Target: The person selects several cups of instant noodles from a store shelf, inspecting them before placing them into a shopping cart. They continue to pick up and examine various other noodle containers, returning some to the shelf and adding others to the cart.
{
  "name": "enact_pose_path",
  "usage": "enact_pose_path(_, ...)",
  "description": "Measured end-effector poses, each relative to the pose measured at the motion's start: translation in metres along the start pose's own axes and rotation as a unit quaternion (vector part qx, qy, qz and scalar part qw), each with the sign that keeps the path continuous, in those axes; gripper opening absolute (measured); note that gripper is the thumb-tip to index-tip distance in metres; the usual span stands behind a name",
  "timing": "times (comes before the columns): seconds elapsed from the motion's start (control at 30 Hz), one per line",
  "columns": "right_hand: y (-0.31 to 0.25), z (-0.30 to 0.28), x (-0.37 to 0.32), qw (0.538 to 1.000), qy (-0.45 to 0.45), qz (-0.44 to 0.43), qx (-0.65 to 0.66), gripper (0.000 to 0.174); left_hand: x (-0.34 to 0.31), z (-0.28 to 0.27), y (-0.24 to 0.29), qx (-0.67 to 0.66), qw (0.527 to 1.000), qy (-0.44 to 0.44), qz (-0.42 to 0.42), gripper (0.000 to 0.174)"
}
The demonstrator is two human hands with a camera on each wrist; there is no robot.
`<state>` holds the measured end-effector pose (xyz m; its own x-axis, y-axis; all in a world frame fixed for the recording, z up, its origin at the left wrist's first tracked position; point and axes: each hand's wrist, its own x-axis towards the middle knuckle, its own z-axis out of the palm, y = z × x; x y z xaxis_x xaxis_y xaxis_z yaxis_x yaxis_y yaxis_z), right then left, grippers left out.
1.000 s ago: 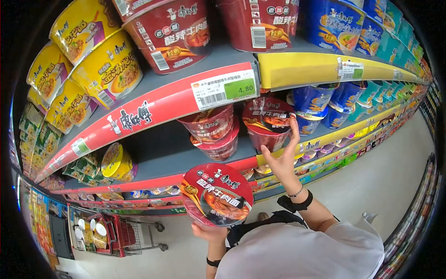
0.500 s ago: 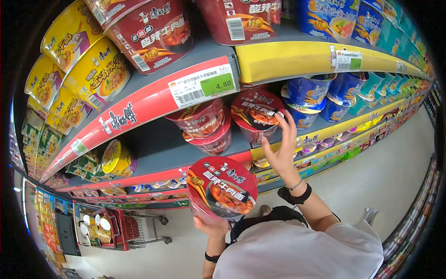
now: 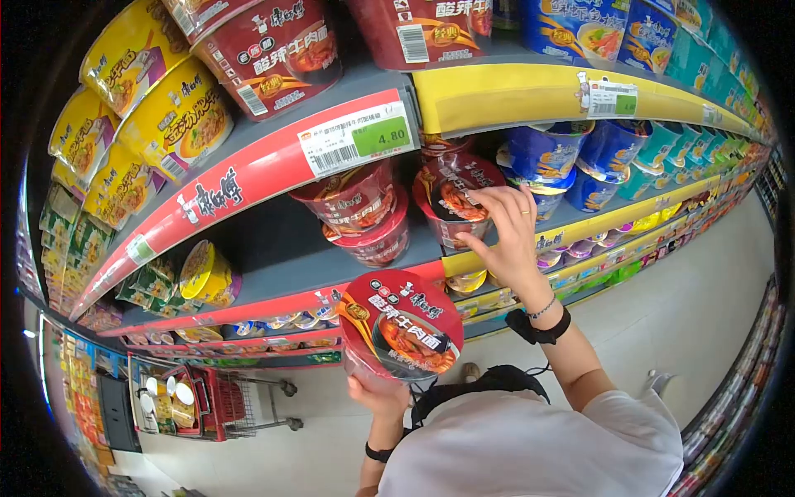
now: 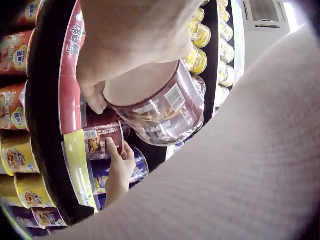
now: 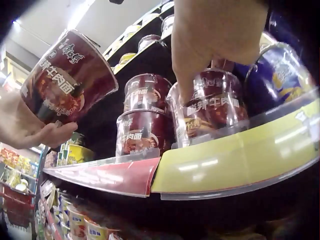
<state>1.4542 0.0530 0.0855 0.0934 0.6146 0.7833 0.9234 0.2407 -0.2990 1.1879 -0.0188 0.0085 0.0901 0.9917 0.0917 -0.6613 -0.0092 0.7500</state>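
My left hand (image 3: 383,399) holds a red instant noodle bucket (image 3: 402,327) from below, its printed lid tilted toward the head camera. In the left wrist view the pale underside of this bucket (image 4: 142,85) shows beside the palm. On the lower shelf, my right hand (image 3: 512,248) grips a second red noodle bucket (image 3: 437,186), fingers over its lid and the thumb at its front. The right wrist view has that bucket (image 5: 220,102) standing just behind the yellow shelf edge. Left of it stand two stacked red buckets (image 3: 364,211).
Above, a shelf with a red price strip (image 3: 265,178) and a yellow strip (image 3: 497,91) overhangs the lower one. Blue buckets (image 3: 546,153) stand right of the gripped bucket. A yellow bucket (image 3: 209,273) sits farther left. A shopping cart (image 3: 215,402) with goods stands on the floor.
My right hand has moved from beside the shelf bucket onto it, its fingers now over the lid. The left hand still holds its bucket, now slightly higher and farther right in view.
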Motion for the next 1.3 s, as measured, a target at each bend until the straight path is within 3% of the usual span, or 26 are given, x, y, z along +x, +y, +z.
enact_pose_path(0.13,-0.003,-0.002,-0.001,1.000,0.005,-0.008,0.015,0.061,-0.001,0.007,0.000,0.007,1.000,-0.015,0.002,0.082)
enact_pose_path(0.23,-0.001,-0.013,-0.022,0.994,0.082,-0.014,0.076,0.061,0.002,0.008,-0.006,0.003,1.000,0.026,-0.005,0.090)
enact_pose_path(0.27,-0.002,-0.012,-0.038,0.994,0.080,-0.016,0.077,0.061,0.003,0.006,-0.010,-0.031,0.999,-0.020,-0.028,0.087)
enact_pose_path(0.33,-0.009,-0.011,-0.072,0.936,-0.052,0.085,0.338,0.078,0.006,0.011,-0.013,-0.067,0.995,-0.060,-0.048,0.085)
enact_pose_path(0.4,-0.032,-0.012,-0.086,0.915,-0.077,0.109,0.380,0.088,0.014,0.029,-0.017,0.043,0.990,-0.128,-0.033,0.090)
enact_pose_path(0.43,-0.042,-0.013,-0.088,0.894,-0.095,0.136,0.416,0.099,0.015,0.036,-0.018,0.044,0.991,-0.121,-0.032,0.090)
enact_pose_path(0.47,-0.047,-0.014,-0.087,0.892,-0.099,0.136,0.418,0.099,0.015,0.044,-0.020,0.062,0.984,-0.156,-0.061,0.092)
enact_pose_path(0.53,-0.052,-0.018,-0.083,0.818,-0.056,0.178,0.543,0.109,0.017,0.057,-0.022,0.080,0.974,-0.192,-0.089,0.094)
enact_pose_path(0.6,-0.047,-0.029,-0.072,0.823,-0.047,0.154,0.544,0.108,0.022,0.068,-0.022,-0.064,0.966,-0.176,-0.179,0.095)
enact_pose_path(0.63,-0.047,-0.035,-0.068,0.809,-0.050,0.165,0.562,0.109,0.025,0.074,-0.019,-0.173,0.939,-0.189,-0.229,0.094)
enact_pose_path(0.67,-0.046,-0.039,-0.065,0.793,-0.052,0.177,0.580,0.110,0.027,0.076,-0.020,-0.173,0.939,-0.190,-0.230,0.094)
enact_pose_path(0.73,-0.045,-0.041,-0.067,0.768,-0.045,0.194,0.609,0.111,0.031,0.078,-0.023,-0.297,0.858,-0.258,-0.332,0.093)
enact_pose_path(0.8,-0.042,-0.043,-0.073,0.742,-0.093,0.222,0.625,0.114,0.035,0.075,-0.030,-0.301,0.836,-0.280,-0.362,0.094)
enact_pose_path(0.87,-0.045,-0.049,-0.070,0.724,-0.080,0.245,0.640,0.118,0.036,0.073,-0.034,-0.305,0.829,-0.256,-0.393,0.093)
enact_pose_path(0.93,-0.042,-0.055,-0.067,0.708,-0.032,0.260,0.656,0.122,0.040,0.079,-0.026,-0.284,0.834,-0.295,-0.371,0.093)
enact_pose_path(0.97,-0.037,-0.059,-0.067,0.692,-0.019,0.268,0.670,0.125,0.040,0.084,-0.023,-0.088,0.930,-0.225,-0.277,0.093)
enact_pose_path(1.0,-0.032,-0.063,-0.068,0.693,-0.018,0.265,0.670,0.125,0.040,0.088,-0.021,0.112,0.970,-0.141,-0.164,0.093)
enact_pose_path(1.03,-0.027,-0.066,-0.068,0.738,-0.020,0.239,0.631,0.125,0.041,0.091,-0.017,0.111,0.970,-0.143,-0.161,0.093)
enact_pose_path(1.07,-0.024,-0.067,-0.067,0.778,-0.021,0.212,0.591,0.125,0.042,0.092,-0.011,0.174,0.966,-0.179,-0.062,0.091)
enact_pose_path(1.13,-0.020,-0.064,-0.057,0.796,-0.008,0.175,0.579,0.126,0.045,0.091,-0.001,0.294,0.914,-0.242,0.138,0.098)
enact_pose_path(1.2,-0.011,-0.060,-0.052,0.848,-0.013,0.130,0.513,0.125,0.057,0.098,0.000,0.356,0.899,-0.207,0.146,0.105)
enact_pose_path(1.27,-0.012,-0.056,-0.031,0.823,0.033,0.142,0.549,0.116,0.073,0.109,0.003,0.387,0.896,-0.179,0.127,0.099)
enact_pose_path(1.3,-0.003,-0.055,-0.021,0.908,0.028,0.105,0.404,0.107,0.079,0.118,0.004,0.422,0.875,-0.147,0.184,0.099)
